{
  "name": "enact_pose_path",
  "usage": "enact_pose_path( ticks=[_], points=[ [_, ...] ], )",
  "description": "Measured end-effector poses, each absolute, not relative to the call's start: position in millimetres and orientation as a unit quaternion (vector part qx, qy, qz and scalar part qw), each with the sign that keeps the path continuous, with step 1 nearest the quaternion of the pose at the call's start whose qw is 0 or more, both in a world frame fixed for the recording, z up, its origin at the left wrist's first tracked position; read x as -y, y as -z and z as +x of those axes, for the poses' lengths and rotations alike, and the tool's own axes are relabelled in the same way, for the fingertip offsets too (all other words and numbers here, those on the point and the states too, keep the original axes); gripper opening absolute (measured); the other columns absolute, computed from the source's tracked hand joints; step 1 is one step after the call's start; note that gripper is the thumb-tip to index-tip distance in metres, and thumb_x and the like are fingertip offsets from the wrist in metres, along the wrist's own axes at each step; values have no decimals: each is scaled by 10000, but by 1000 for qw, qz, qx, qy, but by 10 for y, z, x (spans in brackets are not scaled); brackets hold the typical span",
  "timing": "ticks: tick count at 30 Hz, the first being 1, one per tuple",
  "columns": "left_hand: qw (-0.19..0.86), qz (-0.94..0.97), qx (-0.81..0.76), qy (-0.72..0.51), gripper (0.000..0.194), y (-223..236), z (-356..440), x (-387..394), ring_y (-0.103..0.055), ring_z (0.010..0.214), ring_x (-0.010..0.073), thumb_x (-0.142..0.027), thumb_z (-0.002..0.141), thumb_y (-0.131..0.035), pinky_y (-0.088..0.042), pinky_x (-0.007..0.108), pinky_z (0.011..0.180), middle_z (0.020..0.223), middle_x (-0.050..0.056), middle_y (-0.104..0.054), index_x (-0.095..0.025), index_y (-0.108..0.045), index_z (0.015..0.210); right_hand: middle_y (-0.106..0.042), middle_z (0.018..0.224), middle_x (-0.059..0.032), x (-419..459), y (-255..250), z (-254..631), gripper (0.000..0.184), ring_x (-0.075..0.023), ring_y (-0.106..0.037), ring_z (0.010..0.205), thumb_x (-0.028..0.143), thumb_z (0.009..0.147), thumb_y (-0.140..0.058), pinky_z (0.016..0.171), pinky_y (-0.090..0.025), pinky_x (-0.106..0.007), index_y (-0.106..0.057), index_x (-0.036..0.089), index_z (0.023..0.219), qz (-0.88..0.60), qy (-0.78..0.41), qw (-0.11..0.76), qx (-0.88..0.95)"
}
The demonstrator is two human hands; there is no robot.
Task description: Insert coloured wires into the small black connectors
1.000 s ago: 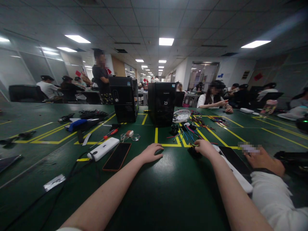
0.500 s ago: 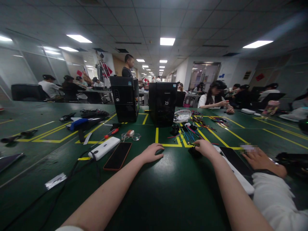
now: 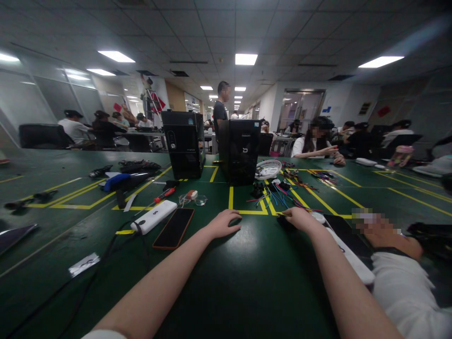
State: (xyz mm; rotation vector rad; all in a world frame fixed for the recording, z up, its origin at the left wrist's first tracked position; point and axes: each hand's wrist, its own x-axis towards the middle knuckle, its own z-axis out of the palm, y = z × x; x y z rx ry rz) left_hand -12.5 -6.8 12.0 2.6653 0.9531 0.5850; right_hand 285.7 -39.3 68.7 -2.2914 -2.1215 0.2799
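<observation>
My left hand (image 3: 224, 223) lies on the green table (image 3: 226, 292), palm down, thumb and fingers apart with nothing between them. To its left is a dark-screened phone (image 3: 174, 228) in an orange-brown case. My right hand (image 3: 298, 220) rests farther right, its fingertips drawn together over something small and dark that I cannot make out. Just beyond those fingers lies a bunch of coloured wires (image 3: 278, 194) with black connectors. A long white device (image 3: 349, 254) sits partly behind my right forearm, beside another dark-screened phone (image 3: 348, 230).
Two black computer towers (image 3: 183, 150) (image 3: 242, 155) stand ahead, with a white basket (image 3: 268, 168) beside them. On the left are a white power bank-like block (image 3: 155, 217), glasses (image 3: 200, 200), and a red-handled tool (image 3: 164, 195). A co-worker's hand (image 3: 388, 233) is at right.
My left hand has stayed in place. My right fingers have shifted very slightly at the small dark thing. In the background, a standing person has walked rightward behind the towers.
</observation>
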Motion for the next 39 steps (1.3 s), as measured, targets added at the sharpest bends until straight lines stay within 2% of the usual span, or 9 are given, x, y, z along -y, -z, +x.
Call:
enact_pose_path(
  ticks=[3, 7, 12, 19, 26, 39],
  points=[
    [125, 915, -326, -203, 386, -118, -120, 65, -434, 1151, 232, -420, 814, -498, -344, 375, 982, 1233, 73, -497, -218, -544, 1139, -649, 1036, -74, 425, -722, 2838, 391, -177, -612, 873, 170, 776, -438, 727, -422, -234, -606, 192, 1128, -732, -102, -8, 674],
    [128, 915, -325, -204, 380, -129, -115, 73, -436, 1147, 231, -416, 815, -499, -346, 373, 980, 1233, 71, -496, -222, -542, 1138, -634, 1080, -63, 456, -719, 2832, 430, -172, -607, 906, 128, 762, -442, 749, -420, -227, -583, 223, 1157, -746, -129, -7, 654],
    [130, 914, -326, -201, 385, -132, -109, 76, -427, 1160, 233, -426, 819, -488, -333, 385, 990, 1242, 68, -490, -225, -536, 1144, -625, 1099, -55, 449, -706, 2854, 408, -176, -585, 966, 95, 753, -428, 793, -405, -223, -627, 193, 1095, -737, -130, 32, 662],
    [139, 913, -329, -198, 387, -134, -118, 73, -420, 1170, 239, -429, 818, -488, -329, 394, 994, 1252, 63, -483, -233, -534, 1148, -655, 997, -84, 463, -837, 2967, 314, -184, -592, 910, 259, 832, -413, 714, -401, -216, -672, 169, 986, -762, -53, 115, 635],
    [138, 913, -328, -200, 391, -128, -115, 68, -422, 1164, 239, -427, 814, -493, -334, 390, 991, 1249, 66, -484, -232, -534, 1150, -664, 931, -100, 440, -775, 3032, 301, -194, -598, 872, 151, 775, -417, 670, -388, -227, -687, 160, 909, -774, -19, 48, 631],
    [140, 911, -332, -202, 382, -144, -110, 80, -428, 1162, 237, -415, 811, -500, -333, 386, 995, 1248, 61, -491, -234, -542, 1146, -667, 847, -95, 475, -797, 3009, 226, -185, -601, 809, 132, 699, -492, 638, -390, -221, -678, 151, 826, -782, -5, 54, 621]
  ],
)
